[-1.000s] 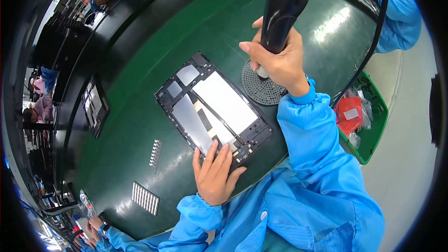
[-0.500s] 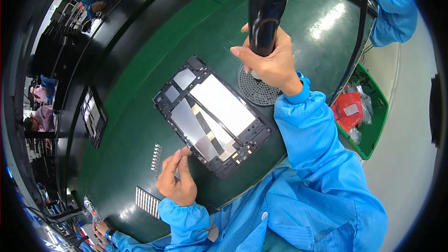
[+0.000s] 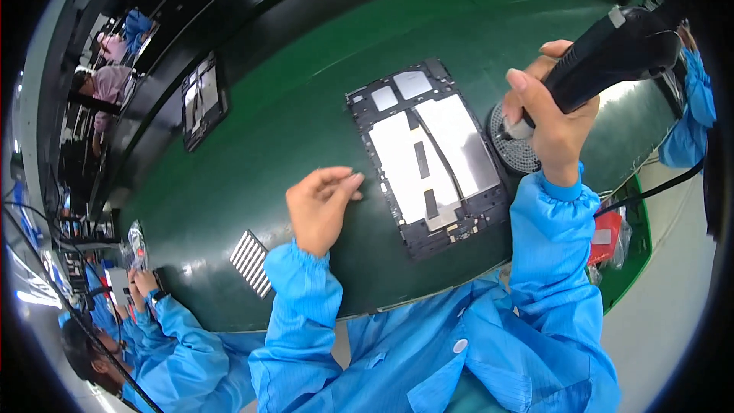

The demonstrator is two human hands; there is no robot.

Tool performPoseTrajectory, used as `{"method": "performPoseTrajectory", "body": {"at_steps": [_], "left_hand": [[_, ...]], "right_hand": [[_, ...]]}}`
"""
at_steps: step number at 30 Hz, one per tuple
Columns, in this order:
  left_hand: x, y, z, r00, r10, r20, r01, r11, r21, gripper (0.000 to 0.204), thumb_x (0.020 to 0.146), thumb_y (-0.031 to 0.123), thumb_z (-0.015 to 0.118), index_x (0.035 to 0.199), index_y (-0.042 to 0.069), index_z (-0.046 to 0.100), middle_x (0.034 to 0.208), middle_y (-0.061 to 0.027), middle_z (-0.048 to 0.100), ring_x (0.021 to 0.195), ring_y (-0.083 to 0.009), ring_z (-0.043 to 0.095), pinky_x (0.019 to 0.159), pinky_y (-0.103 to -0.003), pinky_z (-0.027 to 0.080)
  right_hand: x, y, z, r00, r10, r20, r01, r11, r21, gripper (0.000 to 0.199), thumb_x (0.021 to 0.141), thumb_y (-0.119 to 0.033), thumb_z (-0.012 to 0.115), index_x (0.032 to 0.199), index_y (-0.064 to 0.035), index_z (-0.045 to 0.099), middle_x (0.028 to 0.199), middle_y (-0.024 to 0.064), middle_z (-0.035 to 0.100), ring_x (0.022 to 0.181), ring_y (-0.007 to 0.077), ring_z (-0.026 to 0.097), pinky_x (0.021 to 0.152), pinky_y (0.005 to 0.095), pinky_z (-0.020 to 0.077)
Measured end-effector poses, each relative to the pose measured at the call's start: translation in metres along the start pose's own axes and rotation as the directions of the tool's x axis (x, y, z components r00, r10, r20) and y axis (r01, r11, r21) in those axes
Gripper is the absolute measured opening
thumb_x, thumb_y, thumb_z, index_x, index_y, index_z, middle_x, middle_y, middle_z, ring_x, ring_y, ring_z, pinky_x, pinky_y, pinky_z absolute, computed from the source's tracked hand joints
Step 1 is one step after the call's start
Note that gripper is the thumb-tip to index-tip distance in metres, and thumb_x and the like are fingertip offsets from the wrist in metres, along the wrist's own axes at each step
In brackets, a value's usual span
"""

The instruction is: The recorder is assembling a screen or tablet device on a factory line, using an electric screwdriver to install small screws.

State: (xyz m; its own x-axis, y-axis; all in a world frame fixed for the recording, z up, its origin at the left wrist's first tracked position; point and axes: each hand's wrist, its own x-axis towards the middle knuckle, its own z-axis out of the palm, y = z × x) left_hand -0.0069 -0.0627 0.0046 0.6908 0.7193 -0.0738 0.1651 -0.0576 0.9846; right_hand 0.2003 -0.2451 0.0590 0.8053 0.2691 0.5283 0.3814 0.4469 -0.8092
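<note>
1. On the green work mat point(image 3: 306, 107), near its front edge, lies the open tablet chassis point(image 3: 432, 157), back side up: a black frame with pale shield plates and a thin dark ribbon running down its middle.
2. My right hand point(image 3: 554, 126) is wrapped firmly around the grip of a black powered screwdriver point(image 3: 612, 50), fingers closed on the handle. The tool is tilted, its tip end hidden behind my fingers, above the round perforated dish point(image 3: 514, 145) that sits just beside the chassis's right edge.
3. My left hand point(image 3: 317, 206) rests on the mat to the left of the chassis, near but not touching it. The fingers are loosely curled and drawn together toward the thumb; whether they pinch something small I cannot tell.
4. Judged technique: I would bring the driver upright before seating the bit, and steady the frame with the free hand so that it does not slide on the mat.
5. Also visible: a white ridged strip point(image 3: 251, 261) near the front edge, a second dark board point(image 3: 202, 99) farther back, and a co-worker's blue sleeves point(image 3: 180, 321) at lower left.
</note>
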Motion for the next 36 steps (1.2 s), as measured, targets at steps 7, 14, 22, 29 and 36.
{"method": "performPoseTrajectory", "body": {"at_steps": [7,14,22,29,36], "left_hand": [[0.031,-0.001,0.01,0.99,-0.027,0.136,0.032,0.999,-0.037,0.014,0.084,0.006,0.067,0.092,-0.006,0.066,0.078,-0.0065,0.067,0.062,-0.0081,0.06,0.057,-0.021,0.048],[0.045,-0.016,0.014,0.991,0.07,0.111,-0.075,0.996,0.041,0.014,0.081,0.008,0.07,0.087,-0.004,0.068,0.073,-0.004,0.066,0.06,-0.0063,0.057,0.055,-0.021,0.046],[0.048,-0.012,0.01,0.99,-0.059,0.125,0.065,0.997,-0.046,0.015,0.078,0.009,0.072,0.082,-0.004,0.065,0.071,-0.006,0.066,0.057,-0.0082,0.059,0.048,-0.021,0.047],[0.05,-0.005,0.005,0.976,-0.15,0.159,0.16,0.986,-0.052,0.016,0.079,0.011,0.072,0.082,-0.002,0.065,0.071,-0.006,0.066,0.056,-0.0089,0.06,0.043,-0.021,0.047],[0.054,-0.004,0.004,0.961,-0.184,0.206,0.195,0.98,-0.035,0.015,0.08,0.011,0.071,0.082,-0.003,0.065,0.072,-0.0064,0.066,0.057,-0.0098,0.062,0.043,-0.022,0.048]], "right_hand": [[-0.014,-0.002,0.079,0.969,0.038,0.244,-0.054,0.997,0.059,0.037,0.077,0.007,0.066,0.109,0.0027,0.048,0.059,0.0051,0.057,0.049,0.0118,0.055,0.048,0.0234,0.0424],[-0.015,0.018,0.111,0.957,0.035,0.287,-0.075,0.989,0.128,0.039,0.077,0.007,0.067,0.111,0.0043,0.048,0.06,0.0041,0.058,0.048,0.0103,0.055,0.047,0.023,0.0427],[-0.021,0.047,0.133,0.946,0.04,0.323,-0.067,0.995,0.072,0.039,0.076,0.007,0.068,0.11,0.0045,0.049,0.061,0.0027,0.058,0.049,0.0085,0.054,0.046,0.0221,0.0421],[-0.023,0.054,0.137,0.934,0.059,0.352,-0.065,0.998,0.005,0.038,0.075,0.007,0.068,0.109,0.0048,0.051,0.063,0.0014,0.058,0.049,0.0073,0.054,0.047,0.0214,0.0422],[-0.022,0.05,0.141,0.945,0.033,0.325,-0.041,0.999,0.02,0.039,0.076,0.007,0.068,0.11,0.0055,0.049,0.061,0.0022,0.058,0.049,0.008,0.055,0.047,0.0221,0.043]]}}
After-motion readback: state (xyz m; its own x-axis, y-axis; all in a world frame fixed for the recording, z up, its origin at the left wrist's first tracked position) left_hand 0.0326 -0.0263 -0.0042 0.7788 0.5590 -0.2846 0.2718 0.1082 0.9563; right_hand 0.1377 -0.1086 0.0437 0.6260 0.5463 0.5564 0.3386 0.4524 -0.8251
